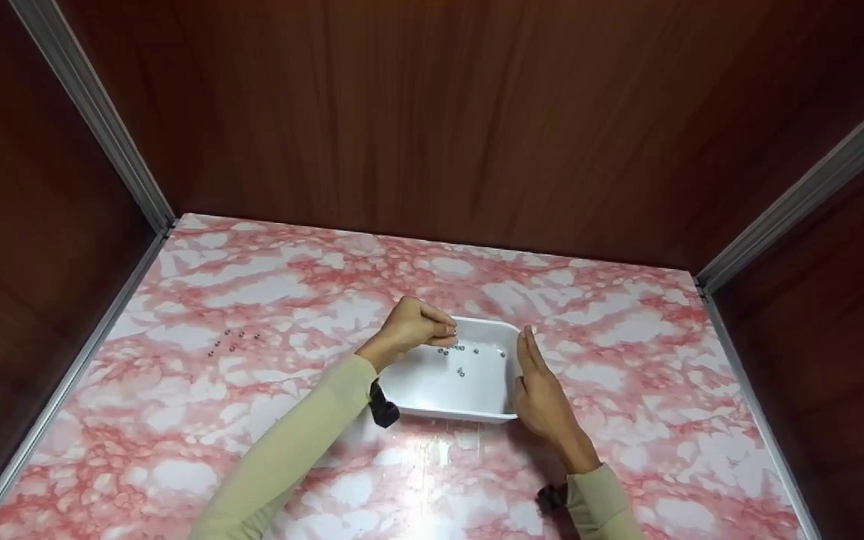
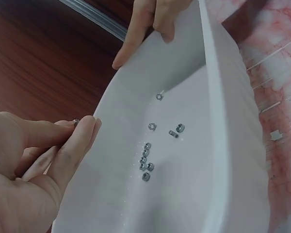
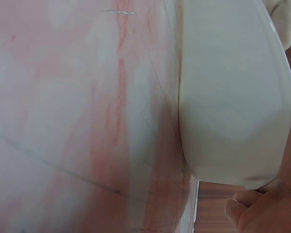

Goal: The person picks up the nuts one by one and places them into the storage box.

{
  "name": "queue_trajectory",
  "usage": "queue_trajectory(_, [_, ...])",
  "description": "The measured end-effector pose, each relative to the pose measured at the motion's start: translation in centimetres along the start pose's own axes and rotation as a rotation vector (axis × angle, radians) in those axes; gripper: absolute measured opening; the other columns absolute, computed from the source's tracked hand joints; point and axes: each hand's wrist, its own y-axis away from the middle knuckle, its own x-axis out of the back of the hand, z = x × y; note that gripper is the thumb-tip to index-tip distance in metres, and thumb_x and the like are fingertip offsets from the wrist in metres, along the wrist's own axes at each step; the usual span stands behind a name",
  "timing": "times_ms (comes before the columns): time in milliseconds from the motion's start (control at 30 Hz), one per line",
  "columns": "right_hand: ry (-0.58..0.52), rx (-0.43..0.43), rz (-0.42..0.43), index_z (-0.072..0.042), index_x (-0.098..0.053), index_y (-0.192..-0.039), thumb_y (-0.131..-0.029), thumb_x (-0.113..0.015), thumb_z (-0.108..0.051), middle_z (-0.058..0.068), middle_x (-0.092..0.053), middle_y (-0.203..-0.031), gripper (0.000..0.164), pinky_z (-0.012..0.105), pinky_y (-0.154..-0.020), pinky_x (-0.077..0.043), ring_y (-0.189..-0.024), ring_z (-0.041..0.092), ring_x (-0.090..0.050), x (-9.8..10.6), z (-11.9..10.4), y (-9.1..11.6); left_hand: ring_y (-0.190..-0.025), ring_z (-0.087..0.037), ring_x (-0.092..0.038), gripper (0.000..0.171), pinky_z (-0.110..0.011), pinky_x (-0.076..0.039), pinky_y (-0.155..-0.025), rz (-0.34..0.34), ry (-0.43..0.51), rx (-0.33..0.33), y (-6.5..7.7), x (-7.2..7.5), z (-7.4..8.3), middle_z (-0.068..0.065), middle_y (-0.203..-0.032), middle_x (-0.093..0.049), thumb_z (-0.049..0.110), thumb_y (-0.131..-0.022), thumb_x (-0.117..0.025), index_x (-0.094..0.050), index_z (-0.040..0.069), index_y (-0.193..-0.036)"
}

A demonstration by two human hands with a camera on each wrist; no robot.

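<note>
My left hand point(image 1: 415, 324) is over the far left part of a white plastic tray point(image 1: 439, 414). Between its thumb and fingertips it pinches a small metal nut point(image 2: 76, 122), mostly covered by the fingers. Several loose nuts point(image 2: 146, 177) lie on the tray floor, most of them gathered along the far side. At the tray's right end, my right hand point(image 1: 543, 394) holds the rim, its thumb on the inner side and its fingers along the outside. The right wrist view shows the tray's outer wall point(image 3: 233, 97) with the fingers at its edge.
Several more small nuts point(image 1: 232, 348) lie scattered on the red-and-white marbled table point(image 1: 267, 285), left of the tray. Dark wooden panels point(image 1: 432, 120) with metal edge strips point(image 1: 106, 120) close in the table at the back and both sides.
</note>
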Motion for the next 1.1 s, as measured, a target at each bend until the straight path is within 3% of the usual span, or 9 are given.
queue_trajectory(100, [0.005,-0.006,0.001,0.005,-0.021,-0.164,-0.099,-0.047,0.006,0.021,-0.013,-0.176,0.07,0.052,-0.113,-0.049,-0.156,0.04,-0.034,0.0,-0.1,0.0,-0.084,-0.017,-0.081,0.024,-0.026,-0.065,-0.083,0.0,-0.02,0.029,-0.7,-0.1,0.0,-0.033,-0.122,-0.072,-0.01,-0.093,-0.07,-0.073,-0.015,-0.117])
queue_trajectory(433, [0.004,0.011,0.026,0.008,-0.022,-0.163,-0.098,-0.049,0.009,0.023,-0.014,-0.175,0.07,0.055,-0.114,-0.047,-0.155,0.043,-0.034,-0.1,-0.2,-0.1,-0.08,-0.014,-0.08,0.02,-0.027,-0.065,-0.081,-0.026,-0.133,0.038,-2.2,-0.4,0.2,-0.021,-0.107,-0.08,-0.006,-0.091,-0.074,-0.078,-0.01,-0.11])
queue_trajectory(733, [0.006,0.019,0.022,0.008,-0.023,-0.162,-0.098,-0.05,0.008,0.024,-0.015,-0.175,0.07,0.055,-0.116,-0.046,-0.155,0.044,-0.035,-0.3,-0.2,-0.4,-0.079,-0.015,-0.08,0.018,-0.028,-0.066,-0.081,-0.027,-0.175,0.016,-2.6,-0.3,-0.5,-0.022,-0.109,-0.079,-0.006,-0.092,-0.074,-0.079,-0.008,-0.109])
queue_trajectory(900, [0.016,0.027,0.014,0.01,-0.022,-0.162,-0.099,-0.047,0.009,0.026,-0.013,-0.175,0.068,0.047,-0.095,-0.056,-0.147,0.045,-0.047,-0.1,0.0,-0.3,-0.079,-0.014,-0.079,0.016,-0.029,-0.066,-0.082,-0.007,-0.233,0.0,-2.8,-0.3,-0.8,-0.02,-0.108,-0.08,-0.004,-0.091,-0.075,-0.08,-0.006,-0.106])
queue_trajectory(1000, [0.027,0.04,0.016,0.01,-0.022,-0.162,-0.099,-0.046,0.01,0.027,-0.014,-0.174,0.067,0.042,-0.081,-0.053,-0.14,0.045,-0.054,-0.1,0.1,-0.1,-0.082,-0.018,-0.08,0.015,-0.033,-0.066,-0.084,0.006,-0.254,-0.008,-2.7,-0.4,-1.0,-0.02,-0.105,-0.08,-0.005,-0.09,-0.076,-0.081,-0.006,-0.104])
queue_trajectory(1100, [0.03,0.041,0.021,0.01,-0.023,-0.162,-0.098,-0.046,0.01,0.027,-0.015,-0.174,0.067,0.043,-0.083,-0.053,-0.141,0.045,-0.053,0.0,0.2,0.0,-0.087,-0.025,-0.081,0.014,-0.036,-0.066,-0.085,0.021,-0.276,-0.02,-2.7,-0.4,-1.1,-0.019,-0.103,-0.081,-0.005,-0.089,-0.078,-0.082,-0.005,-0.102])
